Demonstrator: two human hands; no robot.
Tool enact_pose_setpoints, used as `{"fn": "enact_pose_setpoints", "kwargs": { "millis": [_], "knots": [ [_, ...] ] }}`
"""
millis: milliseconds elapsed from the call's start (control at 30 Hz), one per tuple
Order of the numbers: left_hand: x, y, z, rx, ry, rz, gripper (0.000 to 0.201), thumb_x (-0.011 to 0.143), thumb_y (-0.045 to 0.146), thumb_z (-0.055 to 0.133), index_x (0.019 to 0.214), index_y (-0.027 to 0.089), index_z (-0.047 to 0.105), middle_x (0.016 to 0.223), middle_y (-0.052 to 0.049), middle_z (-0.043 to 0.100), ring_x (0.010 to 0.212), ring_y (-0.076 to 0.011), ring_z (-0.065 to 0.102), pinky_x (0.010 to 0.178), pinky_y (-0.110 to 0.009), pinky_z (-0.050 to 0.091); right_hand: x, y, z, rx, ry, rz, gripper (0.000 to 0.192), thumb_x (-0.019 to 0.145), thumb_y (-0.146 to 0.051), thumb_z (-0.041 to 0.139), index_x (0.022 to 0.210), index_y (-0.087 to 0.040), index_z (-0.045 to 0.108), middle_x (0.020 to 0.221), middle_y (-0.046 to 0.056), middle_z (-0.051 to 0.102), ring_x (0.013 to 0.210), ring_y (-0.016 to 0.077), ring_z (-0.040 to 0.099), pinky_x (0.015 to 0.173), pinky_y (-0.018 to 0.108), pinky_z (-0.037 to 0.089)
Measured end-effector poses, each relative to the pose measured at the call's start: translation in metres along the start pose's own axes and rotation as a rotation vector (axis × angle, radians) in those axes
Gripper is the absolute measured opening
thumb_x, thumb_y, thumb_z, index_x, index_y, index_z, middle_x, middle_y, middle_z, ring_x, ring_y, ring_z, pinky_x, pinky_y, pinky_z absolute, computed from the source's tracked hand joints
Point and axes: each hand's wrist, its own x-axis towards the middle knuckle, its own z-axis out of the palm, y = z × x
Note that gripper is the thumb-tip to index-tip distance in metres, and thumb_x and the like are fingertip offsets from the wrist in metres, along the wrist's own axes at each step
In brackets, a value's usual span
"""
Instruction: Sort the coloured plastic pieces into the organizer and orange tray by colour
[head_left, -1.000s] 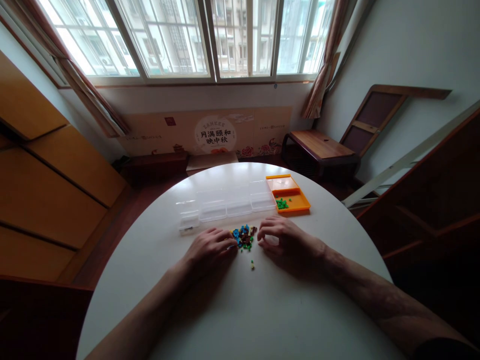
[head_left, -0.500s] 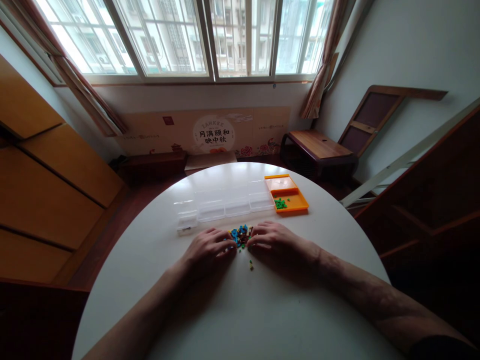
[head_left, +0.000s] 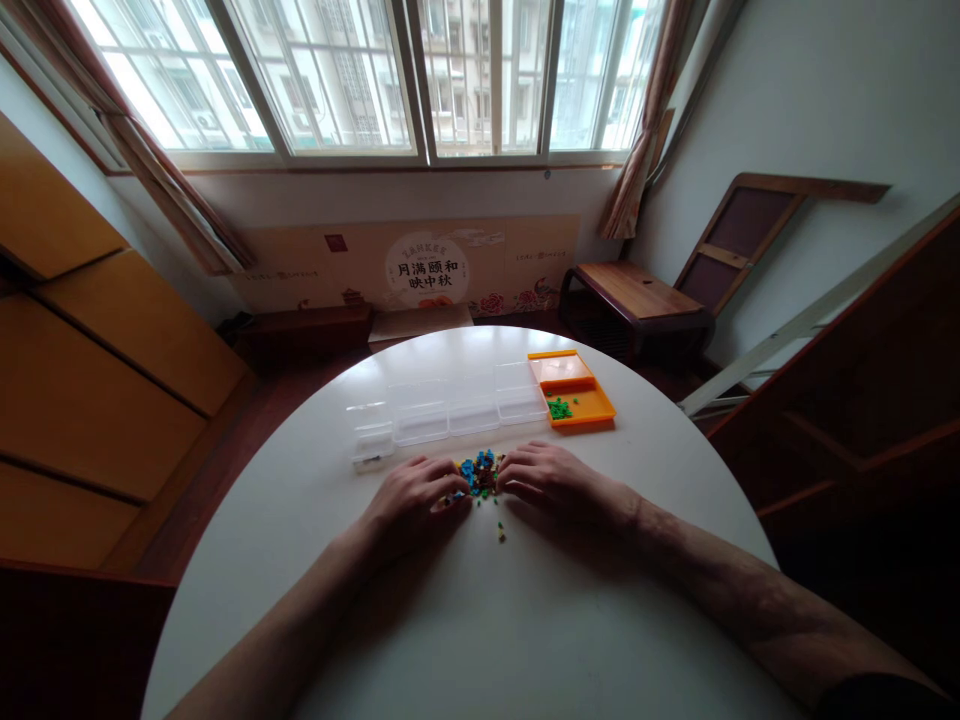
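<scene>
A pile of tiny building blocks (head_left: 484,475), blue, brown, green and yellow, lies on the white round table (head_left: 480,620) between my hands. At its left edge my left hand (head_left: 416,495) rests with bent fingers, a gap showing between thumb and fingers, and a few pieces visible under them. My right hand (head_left: 547,478) touches the pile's right edge, fingers curved and a little apart; its thumb is mostly hidden. I can make out no piece gripped in either hand. Two or three loose pieces (head_left: 501,534) lie nearer to me, apart from the pile.
Behind the pile stands a row of clear plastic boxes (head_left: 424,428) with raised lids. To their right is an open orange box (head_left: 596,405) holding green pieces (head_left: 559,408). Beyond the table stands a low wooden stool (head_left: 637,290), below the window.
My fingers have shifted slightly at the pile's edges, the right fingertips drawing back a little. The pieces between them look slightly rearranged. The boxes have stayed in place.
</scene>
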Motion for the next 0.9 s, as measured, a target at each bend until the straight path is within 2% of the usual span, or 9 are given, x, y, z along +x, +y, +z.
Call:
{"fn": "enact_pose_setpoints", "kwargs": {
  "millis": [133,267,367,567,700,800,900],
  "knots": [
    [0.002,0.003,-0.003,-0.006,-0.011,-0.005,0.013,0.108,0.028,0.065,0.101,0.025,0.075,0.097,-0.001,0.078,0.079,-0.0165,0.068,0.079,-0.030,0.049,-0.004,0.009,-0.005,0.012,0.148,0.069,0.013,0.113,-0.022,0.058,0.114,-0.024,0.072,0.108,0.005,0.081,0.097,0.0212,0.074,0.088,0.036,0.058],
    [0.002,0.004,-0.004,0.005,-0.026,-0.011,0.015,0.110,0.025,0.061,0.103,0.024,0.074,0.099,-0.003,0.078,0.079,-0.0171,0.068,0.076,-0.029,0.048,-0.013,0.029,-0.018,-0.034,0.377,0.291,0.009,0.109,-0.022,0.063,0.107,-0.025,0.072,0.102,0.005,0.078,0.087,0.0218,0.070,0.087,0.039,0.058],
    [0.002,0.003,-0.004,0.003,0.006,-0.031,0.013,0.111,0.025,0.061,0.104,0.022,0.072,0.098,-0.003,0.079,0.080,-0.0172,0.069,0.077,-0.028,0.049,-0.021,0.046,-0.026,-0.072,0.499,0.454,0.007,0.104,-0.022,0.066,0.106,-0.024,0.072,0.104,0.006,0.076,0.088,0.0238,0.069,0.087,0.041,0.059],
    [0.003,0.002,-0.006,-0.037,0.087,-0.058,0.009,0.111,0.022,0.062,0.107,0.022,0.069,0.100,-0.003,0.081,0.082,-0.0162,0.072,0.078,-0.026,0.050,-0.033,0.068,-0.022,-0.131,0.542,0.641,0.016,0.095,-0.022,0.070,0.112,-0.023,0.072,0.108,0.008,0.078,0.089,0.0272,0.070,0.087,0.046,0.060],
    [0.003,0.002,-0.006,-0.071,0.108,-0.126,0.008,0.111,0.024,0.064,0.110,0.022,0.071,0.099,-0.002,0.082,0.082,-0.0158,0.074,0.079,-0.026,0.052,-0.028,0.061,-0.021,-0.173,0.558,0.601,0.013,0.098,-0.022,0.068,0.110,-0.023,0.072,0.107,0.008,0.077,0.095,0.0285,0.070,0.091,0.047,0.059],
    [0.003,0.004,-0.003,-0.123,0.154,-0.189,0.008,0.111,0.026,0.065,0.108,0.022,0.072,0.094,0.000,0.080,0.073,-0.0129,0.072,0.074,-0.024,0.051,-0.020,0.045,-0.022,-0.181,0.529,0.469,0.008,0.102,-0.020,0.066,0.107,-0.024,0.072,0.102,0.007,0.076,0.097,0.0279,0.069,0.093,0.046,0.057],
    [0.006,0.010,0.000,-0.198,0.167,-0.261,0.009,0.110,0.027,0.066,0.108,0.022,0.073,0.089,0.001,0.079,0.068,-0.0113,0.070,0.069,-0.022,0.051,-0.010,0.025,-0.019,-0.124,0.439,0.289,0.007,0.102,-0.020,0.068,0.105,-0.025,0.072,0.102,0.006,0.077,0.099,0.0261,0.070,0.094,0.044,0.056]
  ]
}}
